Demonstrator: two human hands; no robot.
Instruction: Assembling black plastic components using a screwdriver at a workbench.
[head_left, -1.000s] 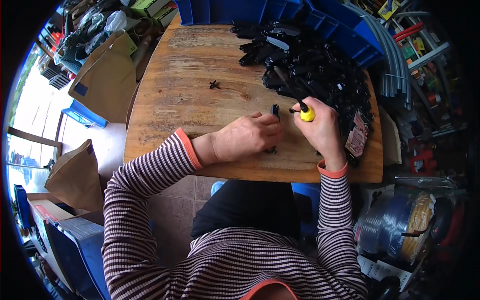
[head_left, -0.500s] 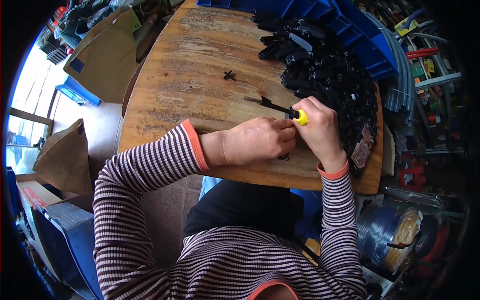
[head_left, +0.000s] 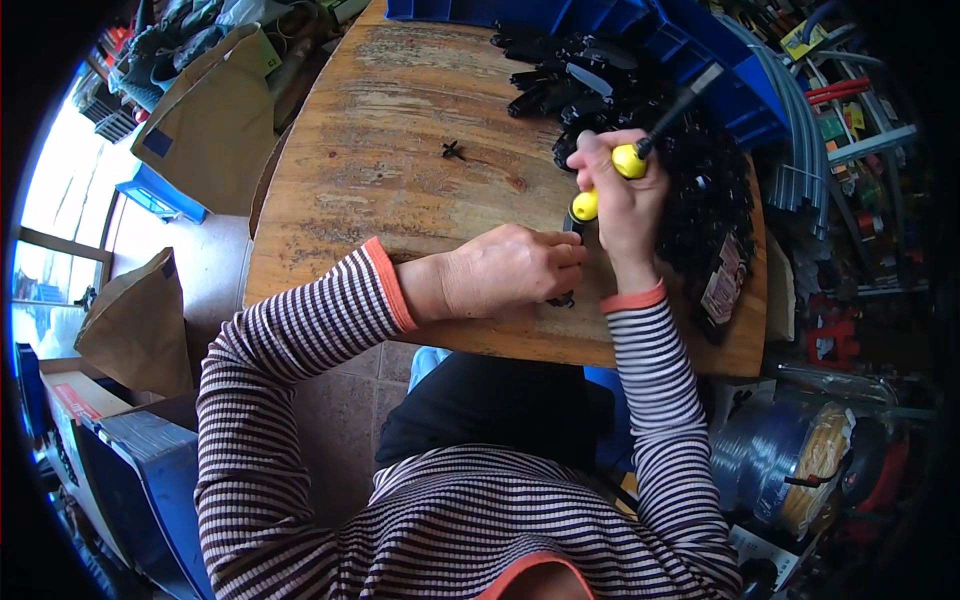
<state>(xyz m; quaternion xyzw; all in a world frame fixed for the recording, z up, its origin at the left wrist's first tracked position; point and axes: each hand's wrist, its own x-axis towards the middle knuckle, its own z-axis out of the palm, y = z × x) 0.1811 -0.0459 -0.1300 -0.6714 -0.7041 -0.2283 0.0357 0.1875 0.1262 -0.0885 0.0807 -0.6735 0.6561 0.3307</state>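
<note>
My right hand (head_left: 625, 195) is closed around the yellow handle of a tool (head_left: 629, 161). Its black shaft, ending in a flat greyish tip, points up and away to the right. The yellow butt end is down by the fingers of my left hand (head_left: 520, 268), close to or touching a dark piece. My left hand is closed on a small black part (head_left: 566, 299), mostly hidden beneath its fingers; bits of it show at the near and far sides. A big heap of black parts (head_left: 690, 215) lies to the right of both hands.
A small black cross-shaped piece (head_left: 453, 150) lies alone on the worn wooden table (head_left: 370, 130). Blue plastic bins (head_left: 730, 75) stand behind the heap. A printed packet (head_left: 722, 285) rests at the right edge. Cardboard (head_left: 205, 120) and a blue crate (head_left: 150, 480) are at the left.
My right hand has moved up and turned the tool over: its tip pointed left and now points up to the right, with the butt toward my left hand. My left hand has barely moved.
</note>
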